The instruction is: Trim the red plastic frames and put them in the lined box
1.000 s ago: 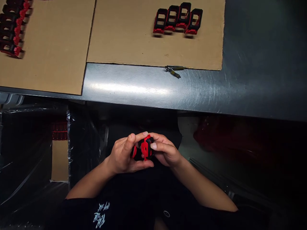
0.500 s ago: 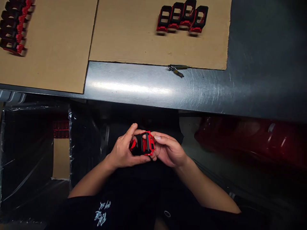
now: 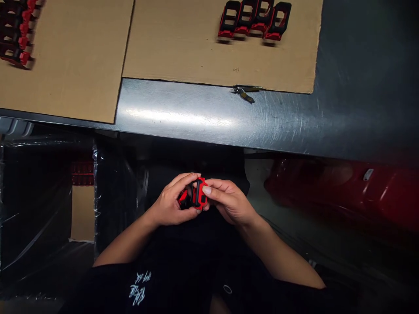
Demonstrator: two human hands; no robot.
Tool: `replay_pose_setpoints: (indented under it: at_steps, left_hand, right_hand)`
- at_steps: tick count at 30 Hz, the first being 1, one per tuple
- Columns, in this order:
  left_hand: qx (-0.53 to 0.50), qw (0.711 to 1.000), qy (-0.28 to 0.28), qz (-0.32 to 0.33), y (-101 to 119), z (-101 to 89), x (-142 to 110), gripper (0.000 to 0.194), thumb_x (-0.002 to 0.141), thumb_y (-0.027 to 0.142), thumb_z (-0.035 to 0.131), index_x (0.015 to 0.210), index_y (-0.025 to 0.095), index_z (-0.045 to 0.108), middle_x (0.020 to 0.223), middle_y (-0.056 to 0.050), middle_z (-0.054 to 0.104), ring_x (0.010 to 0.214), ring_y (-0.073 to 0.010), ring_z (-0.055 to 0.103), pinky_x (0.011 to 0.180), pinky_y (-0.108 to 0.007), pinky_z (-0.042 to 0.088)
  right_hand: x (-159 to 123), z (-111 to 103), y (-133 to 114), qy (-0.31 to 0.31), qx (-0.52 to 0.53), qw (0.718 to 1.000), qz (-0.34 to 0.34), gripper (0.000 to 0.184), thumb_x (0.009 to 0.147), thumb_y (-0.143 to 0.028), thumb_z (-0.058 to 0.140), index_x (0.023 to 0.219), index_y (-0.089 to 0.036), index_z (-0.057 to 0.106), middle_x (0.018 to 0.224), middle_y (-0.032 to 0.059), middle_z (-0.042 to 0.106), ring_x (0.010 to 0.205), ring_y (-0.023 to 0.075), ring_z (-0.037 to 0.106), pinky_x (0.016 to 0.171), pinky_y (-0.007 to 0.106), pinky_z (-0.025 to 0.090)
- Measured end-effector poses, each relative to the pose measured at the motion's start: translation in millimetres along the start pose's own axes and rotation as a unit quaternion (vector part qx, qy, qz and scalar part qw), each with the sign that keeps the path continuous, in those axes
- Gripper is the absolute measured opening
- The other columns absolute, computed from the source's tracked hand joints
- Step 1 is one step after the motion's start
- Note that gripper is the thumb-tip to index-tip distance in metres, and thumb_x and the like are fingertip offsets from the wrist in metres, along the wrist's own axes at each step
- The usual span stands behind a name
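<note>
Both hands hold a small red and black plastic frame part (image 3: 198, 196) in front of my body, below the table edge. My left hand (image 3: 172, 200) grips it from the left, thumb at the bottom and fingers over the top. From the right, my right hand (image 3: 231, 201) pinches its red end, with the thumb lying on the red face. The palm and fingers hide some of the part's left side. Several similar red and black parts (image 3: 253, 19) stand in a row on the cardboard sheet (image 3: 173, 48) beyond.
Small nippers (image 3: 245, 92) lie at the cardboard's edge on the metal table (image 3: 183, 107). More such parts (image 3: 19, 37) line another cardboard sheet (image 3: 75, 83) at left. A plastic-lined box (image 3: 39, 209) with red parts is lower left; a large red object (image 3: 334, 187) is at right.
The held part has turned a little, and my right thumb now lies further over its red face. My left fingers have closed down over its top. The view has shifted slightly.
</note>
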State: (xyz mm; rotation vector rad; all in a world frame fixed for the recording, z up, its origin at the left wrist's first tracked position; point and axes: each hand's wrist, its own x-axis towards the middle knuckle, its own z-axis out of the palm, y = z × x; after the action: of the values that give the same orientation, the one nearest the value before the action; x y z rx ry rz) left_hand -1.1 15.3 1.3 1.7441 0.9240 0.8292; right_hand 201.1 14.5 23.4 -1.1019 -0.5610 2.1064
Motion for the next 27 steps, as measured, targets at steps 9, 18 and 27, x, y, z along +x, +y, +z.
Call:
replay_pose_setpoints:
  at_steps: [9, 18, 27]
  left_hand:
    - [-0.281, 0.932, -0.015, -0.227, 1, 2.7, -9, 0.092, 0.076, 0.053, 0.082, 0.151, 0.018, 0.043, 0.106, -0.011, 0.071, 0.086, -0.0196, 0.067, 0.077, -0.031, 0.055]
    - [-0.331, 0.922, 0.09, -0.183, 0, 19.4, -6, 0.078, 0.073, 0.043, 0.087, 0.14, 0.02, 0.054, 0.1, -0.007, 0.074, 0.093, -0.0211, 0.071, 0.084, -0.031, 0.057]
    - [-0.346, 0.929, 0.078, -0.102, 2, 4.4, -1, 0.078, 0.072, 0.038, 0.088, 0.142, 0.027, 0.056, 0.13, -0.012, 0.069, 0.072, -0.0099, 0.063, 0.065, -0.021, 0.055]
  right_hand:
    - [-7, -1, -3, 0.079, -0.503, 0.737, -0.444, 0.017, 0.092, -0.013, 0.07, 0.099, -0.024, 0.081, 0.097, 0.0071, 0.079, 0.083, 0.0187, 0.073, 0.074, 0.031, 0.061]
    - [-3, -1, -10, 0.026, -0.538, 0.692, -0.48, 0.025, 0.092, -0.007, 0.061, 0.102, -0.023, 0.078, 0.1, 0.008, 0.079, 0.088, 0.0202, 0.077, 0.073, 0.033, 0.066]
    - [40, -48, -142, 0.377, -0.634, 0.569, -0.364, 0.056, 0.081, -0.048, 0.08, 0.129, -0.021, 0.069, 0.116, 0.0145, 0.069, 0.091, 0.0299, 0.07, 0.086, 0.053, 0.059]
